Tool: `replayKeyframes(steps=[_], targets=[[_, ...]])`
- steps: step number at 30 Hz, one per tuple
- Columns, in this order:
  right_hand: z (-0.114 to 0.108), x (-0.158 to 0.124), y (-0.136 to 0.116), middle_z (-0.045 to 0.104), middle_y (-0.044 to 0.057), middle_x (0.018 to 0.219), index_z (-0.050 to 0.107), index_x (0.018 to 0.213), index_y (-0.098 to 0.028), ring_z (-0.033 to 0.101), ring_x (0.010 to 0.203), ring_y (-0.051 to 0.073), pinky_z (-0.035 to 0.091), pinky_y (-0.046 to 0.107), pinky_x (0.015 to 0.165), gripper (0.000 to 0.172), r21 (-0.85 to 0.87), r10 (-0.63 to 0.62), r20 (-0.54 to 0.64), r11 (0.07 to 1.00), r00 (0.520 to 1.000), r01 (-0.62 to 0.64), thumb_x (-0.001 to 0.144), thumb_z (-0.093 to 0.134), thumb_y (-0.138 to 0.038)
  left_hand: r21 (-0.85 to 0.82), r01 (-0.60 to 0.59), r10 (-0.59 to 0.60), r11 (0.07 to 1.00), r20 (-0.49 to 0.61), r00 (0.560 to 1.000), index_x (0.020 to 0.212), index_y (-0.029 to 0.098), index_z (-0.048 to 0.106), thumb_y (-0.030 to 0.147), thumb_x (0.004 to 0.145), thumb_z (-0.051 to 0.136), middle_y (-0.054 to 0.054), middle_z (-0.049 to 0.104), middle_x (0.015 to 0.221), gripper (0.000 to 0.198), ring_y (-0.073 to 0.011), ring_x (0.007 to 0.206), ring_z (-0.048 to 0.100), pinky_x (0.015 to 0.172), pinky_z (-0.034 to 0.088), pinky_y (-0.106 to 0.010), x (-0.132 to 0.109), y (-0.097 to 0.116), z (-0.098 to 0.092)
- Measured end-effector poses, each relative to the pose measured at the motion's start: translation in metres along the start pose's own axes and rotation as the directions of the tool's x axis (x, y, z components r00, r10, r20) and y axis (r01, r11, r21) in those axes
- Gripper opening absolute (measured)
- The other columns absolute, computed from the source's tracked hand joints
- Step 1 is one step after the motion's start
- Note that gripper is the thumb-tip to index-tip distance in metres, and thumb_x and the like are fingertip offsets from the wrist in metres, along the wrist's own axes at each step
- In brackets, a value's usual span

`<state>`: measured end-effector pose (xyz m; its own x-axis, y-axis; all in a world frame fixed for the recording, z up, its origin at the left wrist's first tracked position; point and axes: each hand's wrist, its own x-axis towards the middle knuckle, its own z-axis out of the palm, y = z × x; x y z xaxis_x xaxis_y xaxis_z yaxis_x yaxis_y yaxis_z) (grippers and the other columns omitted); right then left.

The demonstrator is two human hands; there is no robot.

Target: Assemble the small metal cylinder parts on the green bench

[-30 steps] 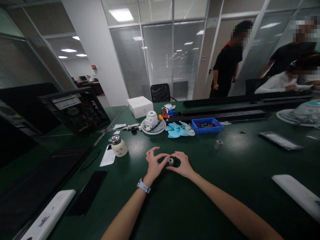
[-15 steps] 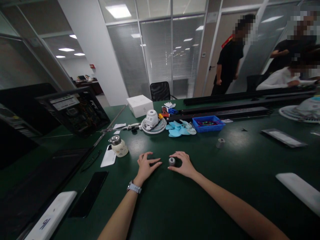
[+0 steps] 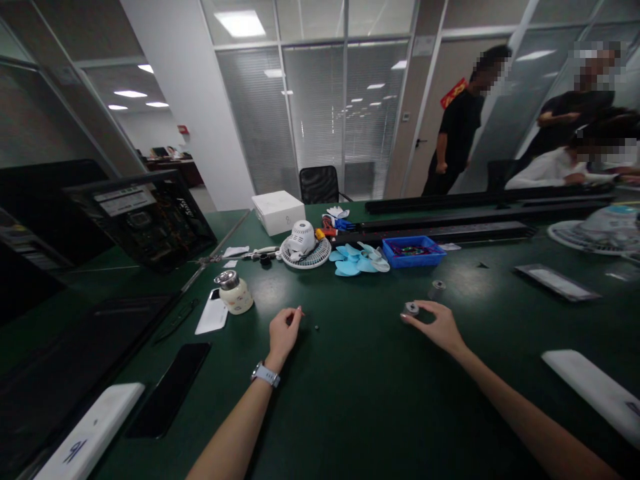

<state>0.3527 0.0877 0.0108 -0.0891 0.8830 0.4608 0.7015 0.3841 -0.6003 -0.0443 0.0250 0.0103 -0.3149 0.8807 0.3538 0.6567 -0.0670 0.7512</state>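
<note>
My right hand (image 3: pixel 440 327) pinches a small grey metal cylinder (image 3: pixel 411 309) between thumb and fingers, at the tabletop on the right. Just behind it stands a second metal cylinder (image 3: pixel 437 289) of similar look. My left hand (image 3: pixel 284 337), with a watch at the wrist, rests over the green table with its fingers curled and closed. Whether anything is inside them is hidden. Right of the left fingertips lies a tiny round piece (image 3: pixel 317 327), too small to name.
Behind my hands are light-blue fan blades (image 3: pixel 357 259), a blue tray (image 3: pixel 415 253) with wires and a white fan housing (image 3: pixel 304 247). A cream bottle (image 3: pixel 237 297) stands left, near a black phone-like slab (image 3: pixel 170 390). White long pieces (image 3: pixel 595 387) lie right. Several people are beyond the table.
My right hand has moved right with the metal cylinder, close to the second one. My left hand has gone from spread fingers to closed. The tiny round piece now shows on the table.
</note>
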Motion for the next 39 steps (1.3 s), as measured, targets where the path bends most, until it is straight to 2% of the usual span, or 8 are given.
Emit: replayKeyframes(steps=[5,10,16,20,24,30,34,39], targets=[[-0.041,0.001,0.055,0.073,0.011,0.099,0.073,0.089,-0.019,0.066,0.095,0.031,0.048,0.046,0.092,0.058,-0.131,0.172,-0.206,0.971,0.963,-0.201,0.063,0.064,-0.07,0.015,-0.002,0.002,1.0,0.017,1.0,0.075,0.02,0.071,0.051,0.09,0.046,-0.002,0.067,0.072,0.043,-0.016,0.065,0.058,0.064,0.042,-0.028,0.0,0.001,-0.001],[-0.046,-0.001,0.065,0.071,0.013,0.1,0.07,0.093,-0.019,0.064,0.099,0.035,0.047,0.049,0.089,0.064,-0.156,0.353,-0.245,0.905,0.903,-0.396,0.061,0.062,-0.073,0.03,-0.009,0.008,1.0,0.028,1.0,0.075,0.02,0.071,0.052,0.09,0.045,-0.002,0.066,0.07,0.043,-0.016,0.065,0.058,0.063,0.041,-0.027,-0.001,-0.001,-0.001],[-0.04,0.0,0.0,0.057,0.019,0.126,0.05,0.128,-0.014,0.052,0.119,0.035,0.037,0.051,0.101,0.076,-0.264,-0.078,-0.517,0.962,0.852,-0.072,0.071,0.067,-0.061,0.032,-0.002,0.001,0.999,0.04,0.999,0.075,0.02,0.071,0.051,0.09,0.046,-0.002,0.067,0.07,0.043,-0.0154,0.064,0.057,0.062,0.04,-0.026,0.0,-0.001,0.001],[0.004,0.002,-0.077,0.067,0.007,0.104,0.064,0.105,-0.023,0.06,0.101,0.024,0.043,0.042,0.094,0.032,-0.062,-0.307,-0.088,0.951,0.948,0.303,0.083,0.064,-0.046,0.034,0.004,-0.005,0.999,0.047,0.999,0.075,0.019,0.071,0.051,0.09,0.046,-0.002,0.067,0.072,0.043,-0.0154,0.065,0.057,0.063,0.039,-0.026,-0.001,0.001,0.001],[0.077,0.002,-0.134,0.067,0.002,0.092,0.068,0.113,-0.027,0.06,0.081,0.016,0.046,0.031,0.075,0.037,0.222,-0.306,0.403,0.947,0.863,0.232,0.082,0.065,-0.048,0.027,0.006,-0.008,1.0,0.054,0.999,0.076,0.019,0.071,0.051,0.09,0.046,-0.002,0.067,0.072,0.043,-0.0154,0.066,0.057,0.063,0.039,-0.026,-0.001,0.0,0.0],[0.144,0.001,-0.158,0.064,0.001,0.079,0.076,0.1,-0.03,0.059,0.077,0.016,0.041,0.031,0.075,0.028,0.129,-0.23,0.472,0.973,0.851,0.191,0.079,0.069,-0.048,0.033,-0.004,0.003,0.999,0.045,0.999,0.074,0.019,0.071,0.05,0.09,0.046,-0.002,0.066,0.069,0.043,-0.0149,0.064,0.056,0.063,0.039,-0.026,0.0,0.0,0.002],[0.127,-0.001,-0.151,0.065,0.0,0.082,0.077,0.091,-0.031,0.06,0.075,0.015,0.042,0.032,0.076,0.019,0.143,-0.23,0.424,0.972,0.876,0.186,0.084,0.066,-0.045,0.045,-0.005,0.002,0.999,0.051,0.999,0.074,0.019,0.071,0.05,0.09,0.046,-0.002,0.067,0.07,0.043,-0.0149,0.063,0.056,0.062,0.039,-0.026,0.0,-0.001,0.002],[0.04,0.013,-0.092,0.069,0.005,0.093,0.074,0.099,-0.026,0.064,0.083,0.018,0.049,0.032,0.076,0.028,0.154,-0.177,0.119,0.975,0.977,0.158,0.089,0.057,-0.045,0.038,0.01,-0.012,0.999,0.069,0.998,0.076,0.019,0.071,0.051,0.09,0.045,-0.003,0.068,0.073,0.043,-0.0155,0.065,0.058,0.063,0.039,-0.027,0.0,-0.001,0.001]])
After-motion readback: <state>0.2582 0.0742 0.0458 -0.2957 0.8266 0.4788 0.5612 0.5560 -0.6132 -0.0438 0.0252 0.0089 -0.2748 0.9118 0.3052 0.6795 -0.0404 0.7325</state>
